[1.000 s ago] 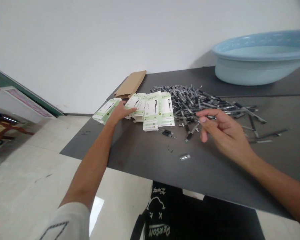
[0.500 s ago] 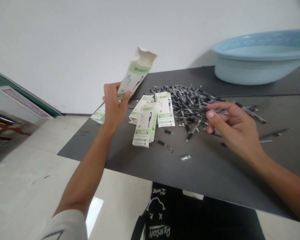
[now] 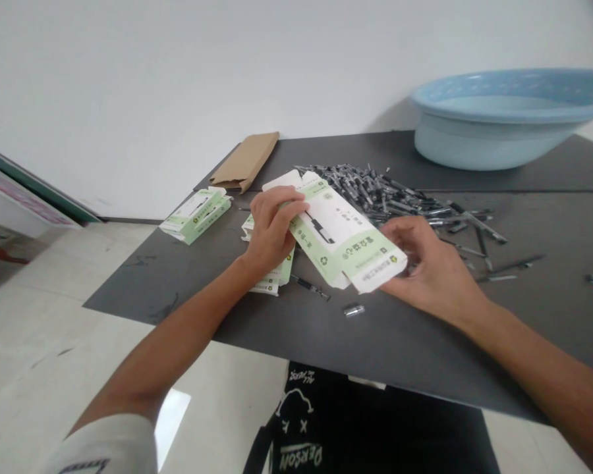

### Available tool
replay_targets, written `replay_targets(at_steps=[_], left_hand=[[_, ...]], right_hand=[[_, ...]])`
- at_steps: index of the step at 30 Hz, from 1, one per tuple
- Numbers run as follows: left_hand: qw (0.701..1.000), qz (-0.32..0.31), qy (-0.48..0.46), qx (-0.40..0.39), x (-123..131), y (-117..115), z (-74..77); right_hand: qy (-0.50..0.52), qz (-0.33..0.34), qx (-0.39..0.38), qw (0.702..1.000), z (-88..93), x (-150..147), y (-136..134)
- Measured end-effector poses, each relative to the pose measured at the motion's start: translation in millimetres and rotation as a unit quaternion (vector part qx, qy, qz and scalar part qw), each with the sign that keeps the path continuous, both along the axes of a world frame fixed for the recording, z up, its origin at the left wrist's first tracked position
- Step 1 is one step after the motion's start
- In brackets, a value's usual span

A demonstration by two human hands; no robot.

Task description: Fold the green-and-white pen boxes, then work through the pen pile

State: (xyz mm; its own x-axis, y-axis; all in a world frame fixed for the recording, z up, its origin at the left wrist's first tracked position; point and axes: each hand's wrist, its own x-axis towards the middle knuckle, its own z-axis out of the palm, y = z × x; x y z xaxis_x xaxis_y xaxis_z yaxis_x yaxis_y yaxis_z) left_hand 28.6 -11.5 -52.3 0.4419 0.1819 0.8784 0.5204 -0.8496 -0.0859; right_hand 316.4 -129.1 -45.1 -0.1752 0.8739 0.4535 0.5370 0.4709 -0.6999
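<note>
A white and green pen box (image 3: 343,230) made of card is held up over the table, tilted down to the right, with its flaps at both ends showing. My left hand (image 3: 275,220) grips its left end, thumb on the printed face. At the other end my right hand (image 3: 427,263) is closed around the flap edge, some of its fingers hidden behind the card. More pen boxes (image 3: 271,276) lie partly covered under my left hand. Behind the held box spreads a heap of black and clear pens (image 3: 370,191).
A light blue basin (image 3: 489,135) stands at the back right. Toward the back left lie a brown paper packet (image 3: 247,161) and another pen box (image 3: 197,212). A loose pen (image 3: 310,287) and a small clear piece (image 3: 354,309) are near the table's front edge.
The box in my left hand has come down and right and turned over to point rightward. My right hand has closed on its other end. The brown packet now shows.
</note>
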Motion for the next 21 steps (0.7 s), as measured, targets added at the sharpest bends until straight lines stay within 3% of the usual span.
replay_targets(at_steps=[3,8,12,18,21], left_hand=[[0.999,-0.048,0.016,0.007,2.7,-5.3,3.2],[0.993,-0.100,0.059,-0.003,12.5,-15.2,5.6],[0.989,-0.133,0.061,-0.010,17.1,-29.3,12.1],[0.996,-0.089,0.024,-0.013,15.5,-41.9,26.9],[0.995,-0.081,0.014,-0.054,14.1,-43.8,31.7]], right_hand=[[0.036,0.046,0.066,0.996,0.1,2.6,2.2],[-0.123,0.074,0.208,0.968,12.1,4.0,-8.4],[-0.129,0.096,0.258,0.952,23.9,0.8,-19.7],[-0.054,0.093,0.273,0.956,37.2,0.9,-30.5],[-0.004,0.023,0.235,0.972,38.2,2.5,-33.9]])
